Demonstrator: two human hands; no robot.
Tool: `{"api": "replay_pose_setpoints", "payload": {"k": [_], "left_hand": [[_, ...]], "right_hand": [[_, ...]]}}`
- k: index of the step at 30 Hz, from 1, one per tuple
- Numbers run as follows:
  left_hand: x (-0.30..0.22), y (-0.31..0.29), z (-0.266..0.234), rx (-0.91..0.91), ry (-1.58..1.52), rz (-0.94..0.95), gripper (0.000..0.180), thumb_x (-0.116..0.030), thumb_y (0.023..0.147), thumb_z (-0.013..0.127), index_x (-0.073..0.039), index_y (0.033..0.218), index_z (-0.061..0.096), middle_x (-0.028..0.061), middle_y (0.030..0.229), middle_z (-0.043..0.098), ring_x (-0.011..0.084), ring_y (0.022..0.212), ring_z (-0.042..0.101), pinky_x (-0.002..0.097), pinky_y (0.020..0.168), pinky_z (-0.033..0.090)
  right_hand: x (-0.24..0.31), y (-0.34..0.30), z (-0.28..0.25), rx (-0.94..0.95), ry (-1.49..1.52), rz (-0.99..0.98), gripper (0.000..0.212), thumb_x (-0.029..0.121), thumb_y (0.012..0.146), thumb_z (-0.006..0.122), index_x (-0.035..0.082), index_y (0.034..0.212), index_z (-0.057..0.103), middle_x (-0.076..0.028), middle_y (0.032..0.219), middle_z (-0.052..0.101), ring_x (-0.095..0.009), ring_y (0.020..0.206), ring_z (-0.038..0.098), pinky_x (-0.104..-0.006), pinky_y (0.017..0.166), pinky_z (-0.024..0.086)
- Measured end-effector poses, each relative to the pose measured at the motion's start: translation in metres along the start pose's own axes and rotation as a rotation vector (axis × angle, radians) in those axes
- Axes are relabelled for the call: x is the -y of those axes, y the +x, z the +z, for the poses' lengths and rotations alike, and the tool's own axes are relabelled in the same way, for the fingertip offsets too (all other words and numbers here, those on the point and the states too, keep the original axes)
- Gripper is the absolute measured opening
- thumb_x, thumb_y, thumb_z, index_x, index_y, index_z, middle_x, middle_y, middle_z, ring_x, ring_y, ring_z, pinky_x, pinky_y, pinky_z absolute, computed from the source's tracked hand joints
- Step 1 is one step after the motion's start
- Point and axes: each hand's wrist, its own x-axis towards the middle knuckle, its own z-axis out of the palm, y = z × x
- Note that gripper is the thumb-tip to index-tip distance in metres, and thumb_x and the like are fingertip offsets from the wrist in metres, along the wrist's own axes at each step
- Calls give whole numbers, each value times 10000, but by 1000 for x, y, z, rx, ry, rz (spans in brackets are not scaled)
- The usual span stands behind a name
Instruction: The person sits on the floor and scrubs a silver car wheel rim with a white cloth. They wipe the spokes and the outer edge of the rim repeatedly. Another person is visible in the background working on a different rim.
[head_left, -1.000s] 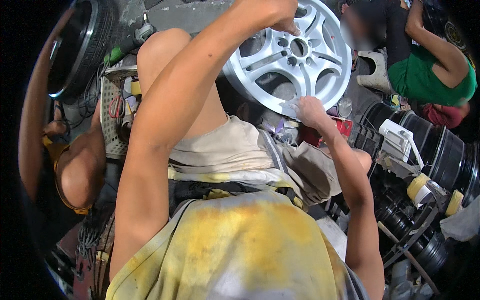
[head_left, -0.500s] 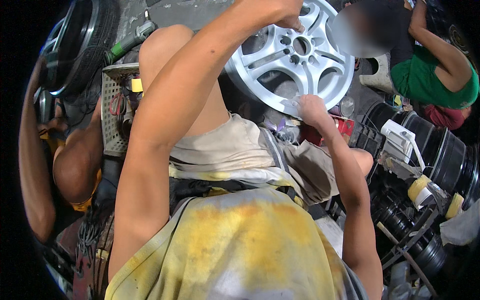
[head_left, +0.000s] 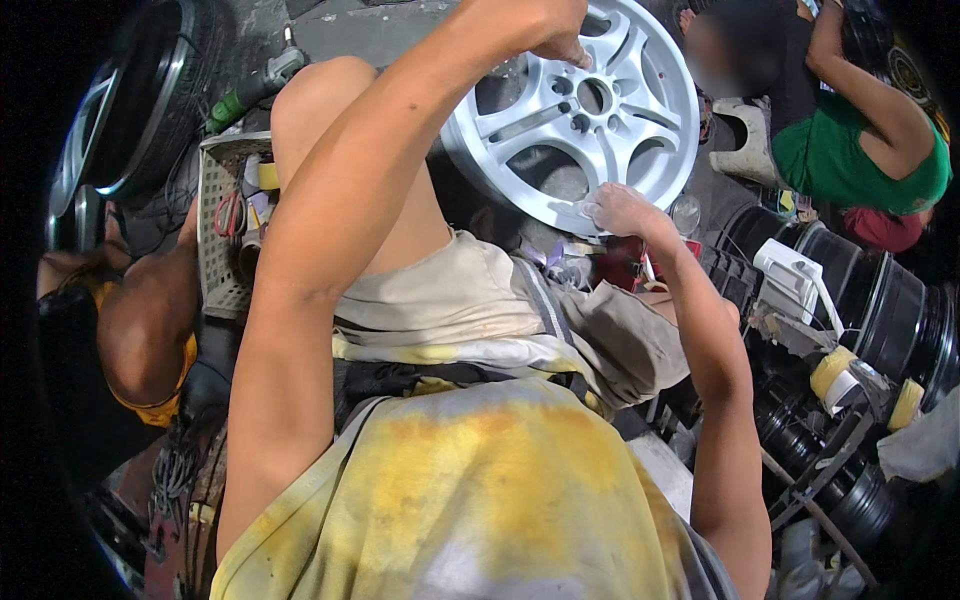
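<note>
A silver alloy wheel rim (head_left: 615, 150) with paired spokes tilts before my knees. My left hand (head_left: 562, 28), partly cut off by the upper edge, grips a spoke near the hub with its fingers bent. At the rim's near edge is my right hand (head_left: 628, 212), fingers drawn together and dusted white. They press on the lip; whatever lies under the fingertips is hidden, perhaps a thin pale piece.
A plastic basket (head_left: 222, 215) holding red-handled scissors stands left, with a green grinder (head_left: 235, 105) beyond. Tyred wheels (head_left: 165, 100) lean far left. Another person in green shorts (head_left: 865, 150) sits at right, above stacked black rims (head_left: 850, 260). A second person's knee (head_left: 150, 330) shows left.
My right hand has shifted slightly left along the rim's near edge, its fingers now more spread over the lip. The view has moved a little; my left hand keeps its place on the spoke.
</note>
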Motion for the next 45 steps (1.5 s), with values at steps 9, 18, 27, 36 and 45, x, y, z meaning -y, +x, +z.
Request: {"api": "replay_pose_setpoints", "payload": {"k": [9, 18, 27, 36, 45], "left_hand": [[13, -8, 5, -131, 37, 112, 415, -392, 784, 742, 3, 910, 740, 246, 984, 703, 384, 957, 684, 478, 839, 541], [-7, -1, -6, 76, 23, -58, 465, -420, 787, 755, 8, 966, 743, 232, 1030, 707, 380, 988, 681, 470, 860, 541], [0, -2, 5, -24, 6, 52, 456, -420, 768, 758, 14, 908, 744, 242, 963, 708, 379, 940, 688, 466, 838, 543], [-3, 2, 0, 4, 27, 47, 465, -423, 778, 763, 3, 963, 743, 228, 1015, 708, 377, 981, 680, 465, 859, 541], [-7, -3, -5, 47, 39, 7, 489, -447, 795, 751, -6, 1008, 741, 217, 1073, 705, 370, 1029, 671, 466, 887, 538]], "right_hand": [[8, -49, -42, -151, 28, -134, 299, 248, 927, 547, 87, 1113, 717, -194, 958, 715, -375, 896, 679, -464, 833, 521], [19, -36, -4, -158, -319, -112, 199, 149, 841, 559, 45, 749, 703, -180, 697, 686, -339, 671, 704, -455, 628, 558], [16, -29, 4, -60, -178, 31, 301, 263, 967, 518, 48, 888, 713, -222, 795, 693, -395, 783, 688, -502, 722, 546], [29, -13, -2, 64, -132, 132, 243, 183, 879, 540, 37, 918, 730, -220, 909, 717, -378, 882, 708, -478, 796, 559], [40, -22, 2, -8, -115, 146, 222, 167, 862, 556, 37, 911, 728, -211, 896, 722, -373, 859, 713, -473, 776, 568]]}}
